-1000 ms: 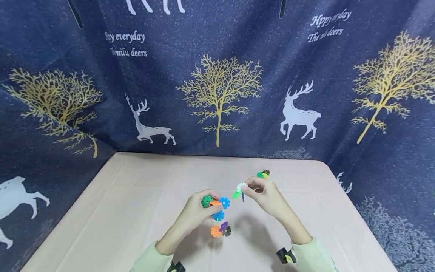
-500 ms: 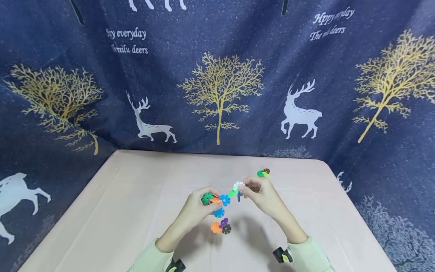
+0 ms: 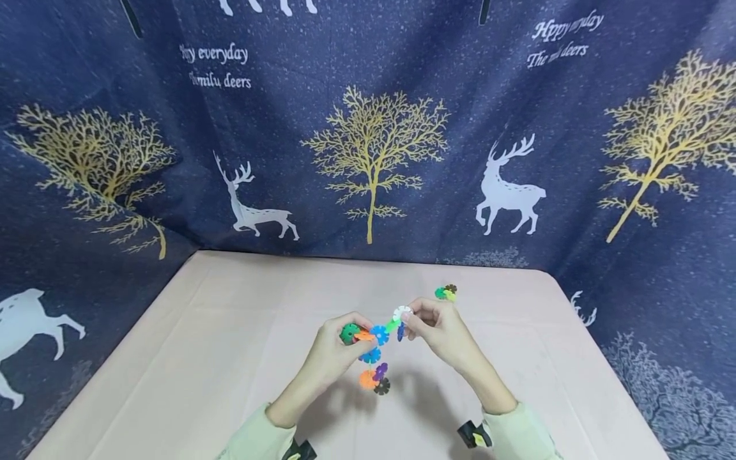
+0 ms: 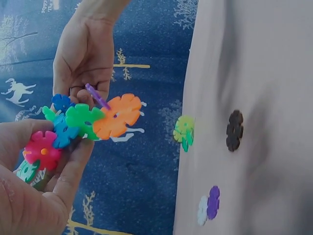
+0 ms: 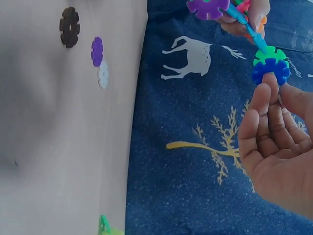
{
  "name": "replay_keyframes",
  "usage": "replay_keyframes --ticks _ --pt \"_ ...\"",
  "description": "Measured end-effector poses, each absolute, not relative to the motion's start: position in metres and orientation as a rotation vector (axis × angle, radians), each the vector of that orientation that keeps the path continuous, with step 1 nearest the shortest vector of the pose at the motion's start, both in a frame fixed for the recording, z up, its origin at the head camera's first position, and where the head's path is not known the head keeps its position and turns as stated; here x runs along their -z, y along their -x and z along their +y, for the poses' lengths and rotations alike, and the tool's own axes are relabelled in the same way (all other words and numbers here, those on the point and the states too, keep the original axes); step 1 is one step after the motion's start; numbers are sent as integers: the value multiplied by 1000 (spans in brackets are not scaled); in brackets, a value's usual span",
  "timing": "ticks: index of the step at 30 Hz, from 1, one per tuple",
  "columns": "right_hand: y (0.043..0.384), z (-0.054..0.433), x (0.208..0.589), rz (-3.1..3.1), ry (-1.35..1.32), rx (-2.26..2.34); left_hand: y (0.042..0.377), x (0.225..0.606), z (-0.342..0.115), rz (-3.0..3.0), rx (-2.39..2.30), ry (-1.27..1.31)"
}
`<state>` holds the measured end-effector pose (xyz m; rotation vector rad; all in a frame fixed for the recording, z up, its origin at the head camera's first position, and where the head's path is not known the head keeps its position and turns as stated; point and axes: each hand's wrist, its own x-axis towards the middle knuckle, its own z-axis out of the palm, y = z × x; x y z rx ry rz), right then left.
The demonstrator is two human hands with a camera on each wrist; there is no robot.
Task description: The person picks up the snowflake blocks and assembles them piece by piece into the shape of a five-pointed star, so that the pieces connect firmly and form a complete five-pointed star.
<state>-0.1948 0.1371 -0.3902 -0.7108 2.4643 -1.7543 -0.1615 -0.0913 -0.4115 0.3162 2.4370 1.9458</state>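
Note:
My left hand (image 3: pixel 339 342) grips a chain of slotted plastic flower discs. It includes a green disc (image 3: pixel 349 333), a pink disc (image 4: pixel 43 150), a blue disc (image 3: pixel 379 335) and an orange disc (image 4: pixel 117 116) hanging lower; a purple disc (image 5: pixel 208 7) tilts off its end. My right hand (image 3: pixel 438 322) pinches a white disc (image 3: pixel 402 313) joined to a light green disc (image 3: pixel 392 326) and a dark blue disc (image 5: pixel 271 72). The light green disc's edge meets the chain's blue disc; whether they are slotted together I cannot tell. Fingers hide part of both pieces.
A dark brown disc (image 4: pixel 234 130) lies on the pale table (image 3: pixel 259 287). A purple disc (image 4: pixel 213 202) and a white disc (image 4: pixel 202 210) lie together there. Farther right sits a green, yellow and brown cluster (image 3: pixel 446 293). A dark blue curtain hangs behind.
My right hand has moved left, bringing the light green disc from apart to the chain's blue disc. The left hand keeps its hold, and the hanging part has shifted slightly.

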Motion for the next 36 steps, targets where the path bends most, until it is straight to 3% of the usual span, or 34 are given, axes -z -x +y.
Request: replay_keyframes --ticks 36 --pt "199 132 396 2451 683 1611 166 415 -98 2366 -1841 -358"
